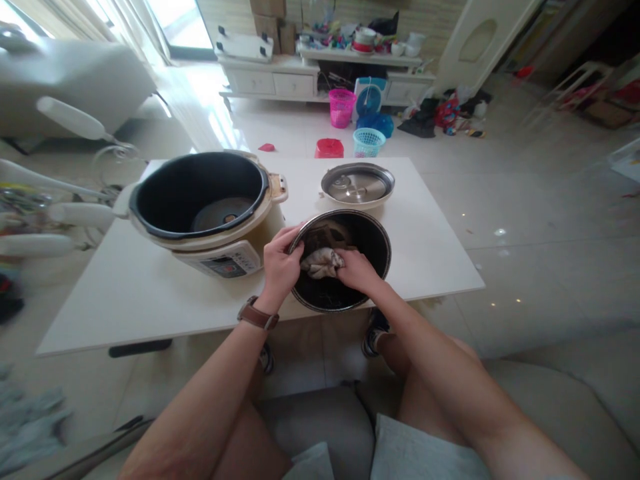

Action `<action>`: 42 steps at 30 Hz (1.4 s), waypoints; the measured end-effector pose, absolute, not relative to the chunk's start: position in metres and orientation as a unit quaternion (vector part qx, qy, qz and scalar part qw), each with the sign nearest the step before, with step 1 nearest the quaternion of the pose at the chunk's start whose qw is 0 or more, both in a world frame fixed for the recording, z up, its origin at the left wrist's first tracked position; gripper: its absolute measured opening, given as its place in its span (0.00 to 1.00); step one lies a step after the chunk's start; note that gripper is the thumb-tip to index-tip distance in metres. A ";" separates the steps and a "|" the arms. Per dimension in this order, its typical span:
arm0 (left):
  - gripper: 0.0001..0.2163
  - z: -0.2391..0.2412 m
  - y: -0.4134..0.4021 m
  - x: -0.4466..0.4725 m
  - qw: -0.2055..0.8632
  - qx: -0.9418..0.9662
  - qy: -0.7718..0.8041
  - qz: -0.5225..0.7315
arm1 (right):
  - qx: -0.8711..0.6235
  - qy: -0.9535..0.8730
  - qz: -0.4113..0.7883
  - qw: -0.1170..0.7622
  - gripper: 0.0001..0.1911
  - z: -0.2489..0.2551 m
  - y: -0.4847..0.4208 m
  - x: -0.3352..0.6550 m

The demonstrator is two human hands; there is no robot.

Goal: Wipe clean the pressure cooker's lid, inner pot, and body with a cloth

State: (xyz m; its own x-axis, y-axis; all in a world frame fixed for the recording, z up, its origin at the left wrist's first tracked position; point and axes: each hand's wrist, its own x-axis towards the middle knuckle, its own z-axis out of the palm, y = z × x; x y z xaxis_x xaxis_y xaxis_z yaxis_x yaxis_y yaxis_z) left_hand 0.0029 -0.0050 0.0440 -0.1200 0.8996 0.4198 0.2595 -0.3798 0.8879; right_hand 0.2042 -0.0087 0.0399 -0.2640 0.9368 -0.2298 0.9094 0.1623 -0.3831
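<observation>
A dark inner pot [373,233] is tilted toward me at the table's front edge. My left hand [281,261] grips its rim on the left side, thumb on the inside. Inside the pot, my right hand [356,270] holds a crumpled, stained pale cloth [321,263] against the inner wall. The fingers are partly hidden by the cloth. To the left stands the electric pressure cooker [220,257], its lid off and its dark inside showing. Behind the pot, the round lid [357,185] lies with its metal underside up.
The white table [425,247] carries these things. White-handled shapes [75,120] stand close at the left. Beyond the table, a pink basket [342,110], a light blue basket [369,141] and a red stool or tub [329,148] stand on the floor before a white cabinet [270,81].
</observation>
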 end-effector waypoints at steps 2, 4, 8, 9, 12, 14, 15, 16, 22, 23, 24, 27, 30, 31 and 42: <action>0.15 0.044 -0.004 0.004 0.276 0.608 0.478 0.570 | -0.598 -0.769 0.221 0.043 0.24 0.038 -0.009 0.202; 0.16 0.044 -0.004 0.004 0.274 0.613 0.475 0.569 | -0.576 -0.787 0.222 0.030 0.22 0.034 -0.010 0.199; 0.17 0.046 -0.005 0.004 0.269 0.623 0.469 0.565 | -0.520 -0.821 0.237 -0.013 0.18 0.026 -0.011 0.193; 0.17 0.046 -0.005 0.004 0.268 0.625 0.469 0.563 | -0.512 -0.825 0.239 -0.015 0.18 0.025 -0.010 0.192; 0.16 0.046 -0.007 0.003 0.263 0.629 0.471 0.559 | -0.490 -0.835 0.250 -0.004 0.23 0.021 -0.006 0.193; 0.16 0.046 -0.007 0.003 0.261 0.628 0.472 0.561 | -0.481 -0.839 0.255 -0.003 0.28 0.020 -0.003 0.194; 0.16 0.046 -0.007 0.003 0.260 0.628 0.471 0.563 | -0.480 -0.839 0.255 -0.006 0.30 0.020 -0.003 0.194; 0.16 0.046 -0.007 0.003 0.259 0.627 0.470 0.564 | -0.481 -0.839 0.253 -0.010 0.31 0.020 -0.003 0.194; 0.16 0.045 -0.006 0.003 0.260 0.628 0.470 0.564 | -0.494 -0.839 0.228 -0.027 0.35 0.020 -0.007 0.190; 0.16 0.045 -0.006 0.003 0.261 0.627 0.469 0.564 | -0.496 -0.838 0.224 -0.028 0.34 0.019 -0.008 0.190; 0.16 0.046 -0.007 0.003 0.261 0.627 0.469 0.565 | -0.498 -0.838 0.220 -0.028 0.33 0.019 -0.008 0.189; 0.17 0.045 -0.007 0.004 0.262 0.624 0.474 0.564 | -0.501 -0.838 0.213 -0.032 0.32 0.019 -0.009 0.189; 0.17 0.044 -0.006 0.004 0.261 0.620 0.471 0.570 | -0.500 -0.837 0.219 -0.040 0.32 0.020 -0.008 0.189; 0.17 0.044 -0.006 0.004 0.260 0.620 0.468 0.574 | -0.499 -0.837 0.222 -0.042 0.32 0.021 -0.008 0.190; 0.18 0.046 -0.007 0.005 0.262 0.619 0.468 0.574 | -0.494 -0.838 0.227 -0.046 0.34 0.024 -0.007 0.190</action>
